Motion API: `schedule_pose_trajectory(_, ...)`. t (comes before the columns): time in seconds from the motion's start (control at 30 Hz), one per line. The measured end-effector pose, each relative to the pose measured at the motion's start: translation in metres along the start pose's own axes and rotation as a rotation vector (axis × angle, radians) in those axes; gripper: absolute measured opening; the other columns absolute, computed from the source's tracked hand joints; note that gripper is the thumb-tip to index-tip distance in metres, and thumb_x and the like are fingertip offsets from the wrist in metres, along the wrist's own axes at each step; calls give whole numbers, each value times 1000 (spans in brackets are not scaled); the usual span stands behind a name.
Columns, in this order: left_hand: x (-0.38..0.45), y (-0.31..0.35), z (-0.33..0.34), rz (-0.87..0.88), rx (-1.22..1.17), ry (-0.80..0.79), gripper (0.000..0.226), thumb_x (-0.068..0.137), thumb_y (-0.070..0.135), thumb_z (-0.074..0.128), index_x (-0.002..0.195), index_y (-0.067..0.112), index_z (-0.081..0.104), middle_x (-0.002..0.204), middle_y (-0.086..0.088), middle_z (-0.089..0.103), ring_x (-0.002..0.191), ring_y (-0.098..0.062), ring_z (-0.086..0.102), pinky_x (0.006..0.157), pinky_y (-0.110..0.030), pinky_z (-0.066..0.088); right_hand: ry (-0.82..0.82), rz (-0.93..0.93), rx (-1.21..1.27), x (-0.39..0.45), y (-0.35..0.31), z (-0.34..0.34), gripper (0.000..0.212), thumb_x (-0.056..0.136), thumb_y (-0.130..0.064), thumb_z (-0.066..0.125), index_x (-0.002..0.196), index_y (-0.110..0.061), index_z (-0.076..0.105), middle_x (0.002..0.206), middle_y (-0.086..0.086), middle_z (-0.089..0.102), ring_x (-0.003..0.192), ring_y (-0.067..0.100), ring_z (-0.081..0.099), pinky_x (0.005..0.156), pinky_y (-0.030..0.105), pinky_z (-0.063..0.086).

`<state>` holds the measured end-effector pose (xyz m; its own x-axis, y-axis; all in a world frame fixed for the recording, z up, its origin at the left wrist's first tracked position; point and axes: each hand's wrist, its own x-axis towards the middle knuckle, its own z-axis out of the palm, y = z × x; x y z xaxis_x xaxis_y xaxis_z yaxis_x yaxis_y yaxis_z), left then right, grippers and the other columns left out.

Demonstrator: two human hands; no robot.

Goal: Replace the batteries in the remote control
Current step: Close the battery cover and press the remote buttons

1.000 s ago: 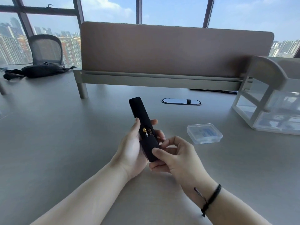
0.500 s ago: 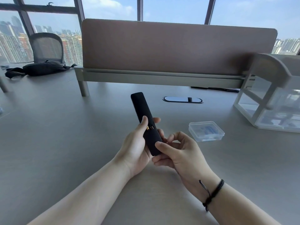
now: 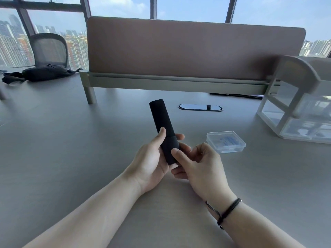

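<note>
Grey table [image 3: 53,140]: both hands' fingers clamp the slim black plastic remote control [image 3: 163,129], its long axis pointing to 12 o'clock, left hand [image 3: 152,158] beside right hand [image 3: 198,163].

Black remote [image 3: 162,126], grey desk [image 3: 71,149], clear box [image 3: 226,141] w/ blue inside.

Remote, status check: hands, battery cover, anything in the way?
Left hand grips remote. Right hand pinches its lower end. Cover shut, no batteries showing. Clear plastic box lies apart on desk, nothing blocking.

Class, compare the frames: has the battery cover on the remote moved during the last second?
Yes. The battery cover has slid up the remote, away from the person, closing the gap where batteries showed.
</note>
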<state>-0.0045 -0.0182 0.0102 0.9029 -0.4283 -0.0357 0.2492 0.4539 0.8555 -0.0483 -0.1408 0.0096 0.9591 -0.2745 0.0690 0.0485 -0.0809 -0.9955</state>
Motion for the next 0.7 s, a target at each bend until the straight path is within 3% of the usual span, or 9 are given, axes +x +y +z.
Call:
schedule_pose_trajectory(0.17, 0, 0, 0, -27, -8, -21, 53, 100, 48, 37, 120, 4, 59, 95, -19, 70, 82, -29, 69, 62, -32, 53, 1, 6, -26, 1, -1, -2, 36, 80, -16, 79, 79, -10, 43, 67, 17, 74, 52, 33, 73, 57, 53, 62)
schedule_pose_trajectory(0.37, 1, -2, -1, -3, 0, -10, 28, 99, 7, 47, 126, 3, 54, 108, -22, 73, 89, -32, 71, 59, -31, 52, 8, 17, -3, 4, -1, -4, 40, 78, -18, 81, 84, -11, 42, 68, 21, 74, 55, 39, 72, 56, 54, 62)
schedule_pose_trajectory(0.53, 1, -3, -1, 12, 0, 3, 24, 99, 3, 46, 122, 2, 54, 105, -20, 74, 92, -31, 73, 73, -34, 58, -24, 49, -6, 5, -2, -5, 40, 78, -12, 81, 96, -4, 45, 71, 18, 75, 53, 33, 70, 58, 55, 62)
schedule_pose_trajectory(0.6, 2, -3, -2, 16, -16, 26, 20, 100, 6, 46, 117, 3, 54, 97, -19, 75, 90, -31, 72, 78, -36, 58, -43, 19, -48, 5, -2, -6, 40, 77, -9, 80, 96, -5, 45, 72, 13, 75, 49, 29, 67, 53, 49, 61)
schedule_pose_trajectory(0.7, 5, -3, -3, 31, -50, 82, 21, 102, 15, 46, 113, 0, 56, 79, -15, 71, 79, -29, 71, 82, -39, 53, -87, -162, -296, 4, 1, -8, 36, 74, -17, 82, 85, -17, 47, 61, -7, 69, 43, 8, 56, 45, 24, 46)
